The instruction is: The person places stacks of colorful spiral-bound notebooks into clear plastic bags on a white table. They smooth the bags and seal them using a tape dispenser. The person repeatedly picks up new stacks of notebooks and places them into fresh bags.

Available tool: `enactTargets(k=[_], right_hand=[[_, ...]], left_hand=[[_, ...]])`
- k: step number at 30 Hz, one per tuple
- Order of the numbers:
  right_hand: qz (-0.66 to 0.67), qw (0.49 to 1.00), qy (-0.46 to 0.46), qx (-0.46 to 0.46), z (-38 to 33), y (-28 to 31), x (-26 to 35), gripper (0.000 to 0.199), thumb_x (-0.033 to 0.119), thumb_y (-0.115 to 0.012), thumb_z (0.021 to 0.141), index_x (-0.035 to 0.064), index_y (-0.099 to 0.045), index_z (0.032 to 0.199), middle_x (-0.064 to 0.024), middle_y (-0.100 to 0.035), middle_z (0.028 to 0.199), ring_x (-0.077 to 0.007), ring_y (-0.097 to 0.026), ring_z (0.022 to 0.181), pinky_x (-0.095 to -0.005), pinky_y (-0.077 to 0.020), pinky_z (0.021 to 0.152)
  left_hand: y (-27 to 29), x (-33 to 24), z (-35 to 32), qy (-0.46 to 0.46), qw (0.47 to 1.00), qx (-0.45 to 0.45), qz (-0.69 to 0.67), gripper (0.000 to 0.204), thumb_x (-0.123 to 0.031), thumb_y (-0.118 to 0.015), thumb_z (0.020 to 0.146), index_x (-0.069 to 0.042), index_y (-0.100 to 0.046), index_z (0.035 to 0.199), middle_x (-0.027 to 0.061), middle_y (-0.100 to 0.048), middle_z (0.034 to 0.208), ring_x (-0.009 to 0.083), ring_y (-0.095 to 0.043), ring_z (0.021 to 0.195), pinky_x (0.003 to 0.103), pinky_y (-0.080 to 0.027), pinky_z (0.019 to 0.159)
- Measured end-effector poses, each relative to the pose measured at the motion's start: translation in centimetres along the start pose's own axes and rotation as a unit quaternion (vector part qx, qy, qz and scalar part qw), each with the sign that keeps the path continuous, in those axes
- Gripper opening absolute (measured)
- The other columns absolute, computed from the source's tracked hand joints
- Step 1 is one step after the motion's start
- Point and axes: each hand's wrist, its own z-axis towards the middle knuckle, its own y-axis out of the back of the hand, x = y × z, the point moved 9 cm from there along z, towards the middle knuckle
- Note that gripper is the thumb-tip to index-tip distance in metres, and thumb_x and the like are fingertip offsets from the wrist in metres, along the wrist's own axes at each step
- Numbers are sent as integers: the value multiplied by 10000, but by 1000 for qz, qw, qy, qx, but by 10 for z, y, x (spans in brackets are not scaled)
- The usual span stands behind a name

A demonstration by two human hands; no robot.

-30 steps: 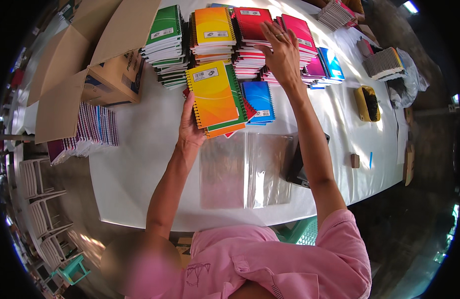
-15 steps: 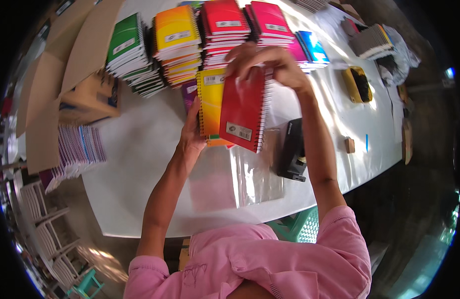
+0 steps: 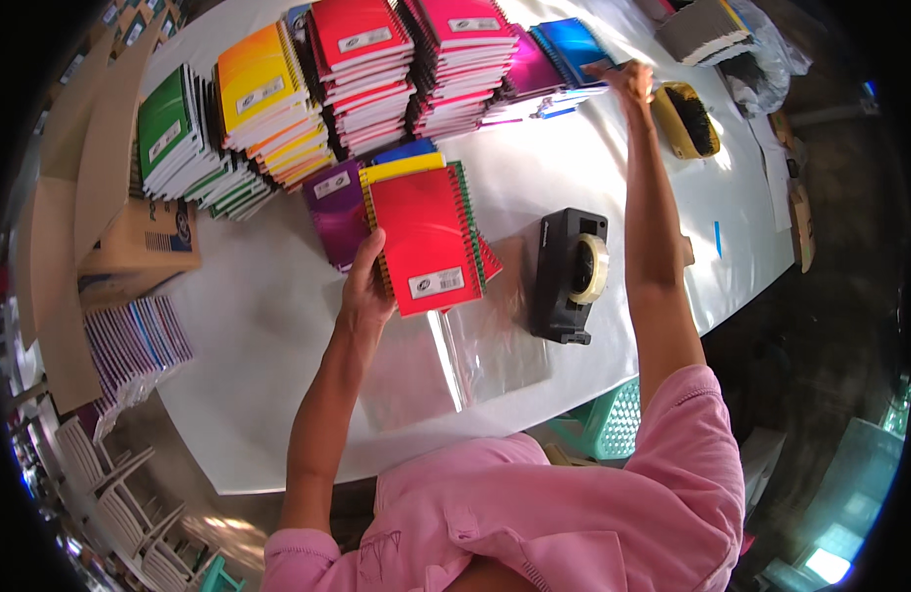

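My left hand (image 3: 364, 281) grips a small bundle of spiral notebooks by its left edge, the thumb on top. A red spiral notebook (image 3: 424, 237) lies uppermost; a yellow notebook (image 3: 404, 166) and a green spiral edge show from beneath it. Behind the bundle, a purple notebook (image 3: 334, 209) rests on the table, and part of a blue cover peeks out. Over at the back right, my right hand (image 3: 629, 83) is stretched out with its fingers apart, at the edge of a low pile of blue notebooks (image 3: 577, 49). Whether the fingertips touch the pile I cannot tell.
Stacks of green (image 3: 166, 128), yellow (image 3: 253, 84), red (image 3: 362, 30) and pink notebooks (image 3: 460, 25) line the back. A black tape dispenser (image 3: 552, 281) and clear plastic sheets (image 3: 406, 380) lie nearer. A yellow-backed brush (image 3: 677, 123) sits right; cardboard boxes (image 3: 145, 252) stand left.
My right hand has let go of the red notebook and moved to the blue pile at the back right. The red notebook now lies on the bundle in my left hand. The view has shifted.
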Motion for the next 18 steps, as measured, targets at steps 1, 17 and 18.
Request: enactTargets(k=[1,17,18], right_hand=[[26,998,40,-35,-25,18,30,657,429,-877,598,-43,-629,982,-202,-668,1007,-337,-658,905,-462,-517,808],[359,725,422,409,-382,132,216,266,104,-652,856,15,-668,1106,-134,-672,1000,-167,-629,884,-309,-489,808],[335,694,478,422,-393,116,224,327,139,-668,852,42,-643,1164,-167,-645,1106,-200,-634,901,-340,-502,797]], left_hand=[[9,-4,-4,-5,1000,-10,6,551,-327,-694,857,-35,-496,1280,106,-625,1157,204,-646,1013,396,-568,850],[16,25,-58,64,994,83,17,826,-612,-631,781,-35,-443,1343,127,-609,1192,205,-596,1117,368,-559,861],[4,27,-64,57,992,109,8,842,-609,-626,785,-29,-420,1360,138,-588,1227,217,-583,1138,385,-545,891]])
